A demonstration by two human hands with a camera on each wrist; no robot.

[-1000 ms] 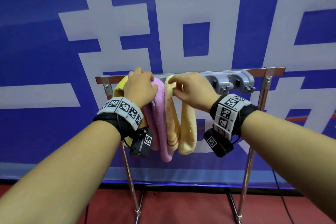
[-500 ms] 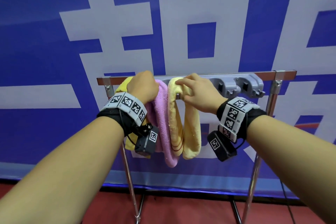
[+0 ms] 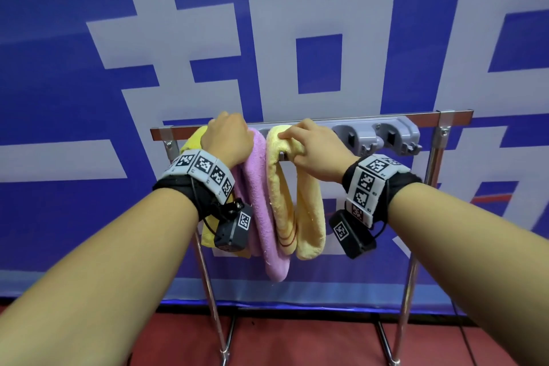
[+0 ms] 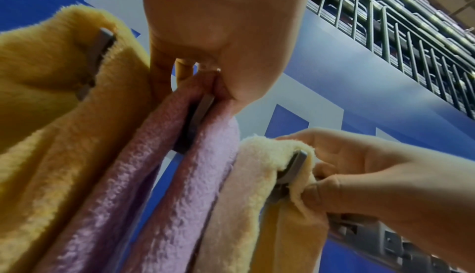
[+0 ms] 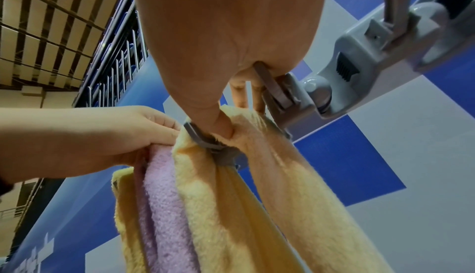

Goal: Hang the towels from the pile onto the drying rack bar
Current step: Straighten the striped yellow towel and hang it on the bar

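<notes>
Towels hang side by side from grey hooks on the drying rack bar: a yellow towel at the left, a pink towel, then a pale yellow towel. The left hand grips the pink towel's top; the right hand pinches the pale yellow towel at its hook.

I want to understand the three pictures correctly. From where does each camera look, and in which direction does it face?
Head: above, facing forward and down at the rack bar; both forearms and hands show.
Left wrist: under the left hand, facing up; fingers grip the pink towel.
Right wrist: under the right hand, facing up; thumb presses the pale yellow towel.
Shared: both wrist views show both hands, both towels and the grey hooks.
</notes>
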